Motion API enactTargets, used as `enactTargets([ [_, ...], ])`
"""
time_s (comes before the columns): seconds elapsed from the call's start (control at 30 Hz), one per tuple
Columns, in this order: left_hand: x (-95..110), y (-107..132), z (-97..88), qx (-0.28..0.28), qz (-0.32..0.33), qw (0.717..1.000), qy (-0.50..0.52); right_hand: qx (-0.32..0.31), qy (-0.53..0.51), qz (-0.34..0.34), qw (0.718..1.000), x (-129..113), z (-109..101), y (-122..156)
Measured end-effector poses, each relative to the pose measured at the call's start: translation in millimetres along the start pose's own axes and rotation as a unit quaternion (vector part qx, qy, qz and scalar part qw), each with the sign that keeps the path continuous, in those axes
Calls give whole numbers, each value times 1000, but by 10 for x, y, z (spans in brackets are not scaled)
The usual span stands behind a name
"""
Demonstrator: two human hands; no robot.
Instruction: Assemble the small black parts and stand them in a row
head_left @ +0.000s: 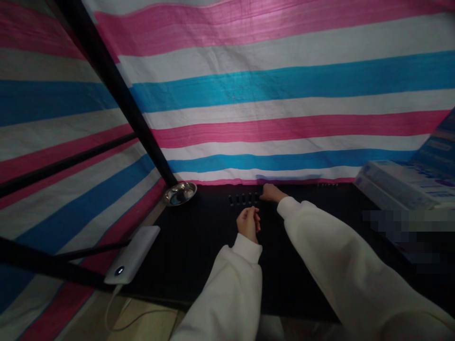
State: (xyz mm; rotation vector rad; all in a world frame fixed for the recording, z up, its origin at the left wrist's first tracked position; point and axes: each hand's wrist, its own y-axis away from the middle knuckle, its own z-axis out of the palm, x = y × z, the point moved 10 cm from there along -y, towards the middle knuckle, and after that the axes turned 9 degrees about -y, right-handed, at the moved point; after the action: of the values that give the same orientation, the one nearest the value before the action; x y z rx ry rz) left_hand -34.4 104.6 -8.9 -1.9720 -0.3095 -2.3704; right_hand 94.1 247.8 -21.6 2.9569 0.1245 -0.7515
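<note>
On the black table (199, 255) stands a short row of several small dark upright pieces (243, 199), near the far edge. My right hand (270, 192) reaches to the right end of that row, its fingers pinched at the last piece. My left hand (248, 224) hovers just in front of the row, fingers curled closed; what they hold is too small to see. Both arms wear white sleeves.
A small metal bowl (180, 193) sits at the far left corner by a black pole (117, 90). A white power bank (132, 255) lies at the left edge. White boxes (398, 185) are stacked at right. A striped pink, white and blue tarp (284, 94) surrounds the table.
</note>
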Motion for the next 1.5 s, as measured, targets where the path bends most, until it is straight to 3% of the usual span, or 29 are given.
enactTargets([
  [0.33, 3, -4, 8, -5, 5, 1000, 0, 32, -7, -5, 999, 90, -135, 130],
  [0.47, 3, 0, 26, -10, 4, 1000, -2, 69, -70, -70, 993, 76, -210, 252],
  [0.63, 8, -9, 25, -9, 8, 1000, -4, 42, -156, -151, 975, -17, -68, 352],
  [0.83, -4, -25, 11, -5, 6, 1000, 1, 36, -147, -179, 972, -96, 32, 357],
  [1.13, 20, -40, -29, 9, 8, 1000, 1, -17, -100, -122, 987, -68, 85, 348],
  [1.27, 33, -94, -86, 22, 17, 1000, -5, -46, -79, -74, 993, 90, 23, 451],
  [1.4, 83, -168, -151, 35, 38, 997, -48, -32, -62, -28, 997, 374, -227, 768],
  [1.5, 219, -209, -146, 20, 97, 983, -154, 61, -60, 26, 996, 696, -578, 1148],
])
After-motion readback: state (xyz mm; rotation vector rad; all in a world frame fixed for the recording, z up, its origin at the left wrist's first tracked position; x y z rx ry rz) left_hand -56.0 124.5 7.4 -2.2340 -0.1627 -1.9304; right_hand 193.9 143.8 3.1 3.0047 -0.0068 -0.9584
